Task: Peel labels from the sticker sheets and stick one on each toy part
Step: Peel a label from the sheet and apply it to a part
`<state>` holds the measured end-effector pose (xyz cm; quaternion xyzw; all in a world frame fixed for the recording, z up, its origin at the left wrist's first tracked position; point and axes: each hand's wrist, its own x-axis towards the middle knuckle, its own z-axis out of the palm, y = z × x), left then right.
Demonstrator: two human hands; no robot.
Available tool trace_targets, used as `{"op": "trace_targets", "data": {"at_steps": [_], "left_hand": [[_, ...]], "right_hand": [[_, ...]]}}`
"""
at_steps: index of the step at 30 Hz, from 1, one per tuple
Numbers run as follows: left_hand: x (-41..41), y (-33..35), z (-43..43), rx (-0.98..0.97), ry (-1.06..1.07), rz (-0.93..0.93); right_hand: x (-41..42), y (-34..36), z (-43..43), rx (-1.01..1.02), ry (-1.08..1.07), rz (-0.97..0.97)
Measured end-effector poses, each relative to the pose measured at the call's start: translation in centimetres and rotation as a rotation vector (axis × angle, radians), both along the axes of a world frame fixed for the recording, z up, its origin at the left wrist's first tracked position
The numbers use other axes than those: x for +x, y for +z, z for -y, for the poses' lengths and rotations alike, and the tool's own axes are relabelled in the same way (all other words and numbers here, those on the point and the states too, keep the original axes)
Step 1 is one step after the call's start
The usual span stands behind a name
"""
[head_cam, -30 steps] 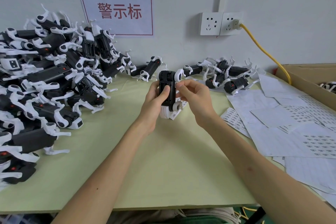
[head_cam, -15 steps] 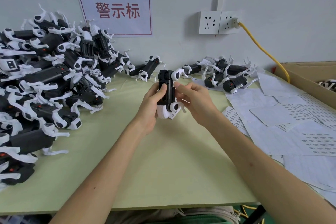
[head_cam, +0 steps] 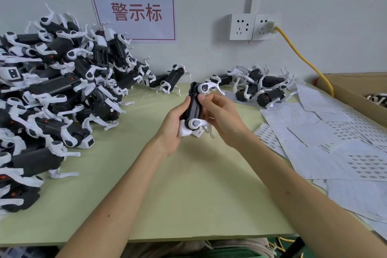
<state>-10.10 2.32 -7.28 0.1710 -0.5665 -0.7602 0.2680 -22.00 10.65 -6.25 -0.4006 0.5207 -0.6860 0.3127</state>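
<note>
I am holding a black toy part (head_cam: 193, 105) upright above the worktop (head_cam: 188, 184), my left hand (head_cam: 174, 123) wrapping its grip around the part's left side. My right hand (head_cam: 222, 114) is pinching the part's right edge, thumb pressing near the top. Right of my grip, sticker sheets (head_cam: 326, 138) are lying spread out. Left of it, a big pile of toy parts (head_cam: 56, 90) is sitting; behind, a smaller cluster (head_cam: 257, 86).

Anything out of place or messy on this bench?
Nothing damaged or spilled. The sticker sheets lie loosely overlapped at the table's right edge, some hanging over it. Both hands, left and right, hold one toy part.
</note>
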Motion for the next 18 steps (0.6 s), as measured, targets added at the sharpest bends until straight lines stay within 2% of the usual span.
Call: {"op": "trace_targets", "data": {"at_steps": [6, 13, 18], "left_hand": [[0.15, -0.04, 0.33, 0.015, 0.008, -0.023], [0.07, -0.08, 0.45, 0.052, -0.005, -0.045], [-0.03, -0.37, 0.36, 0.040, -0.024, -0.021]], "right_hand": [[-0.10, -0.14, 0.08, -0.021, 0.073, -0.030], [-0.22, -0.02, -0.03, 0.002, 0.095, 0.030], [-0.13, -0.26, 0.10, -0.014, 0.006, -0.078]]}}
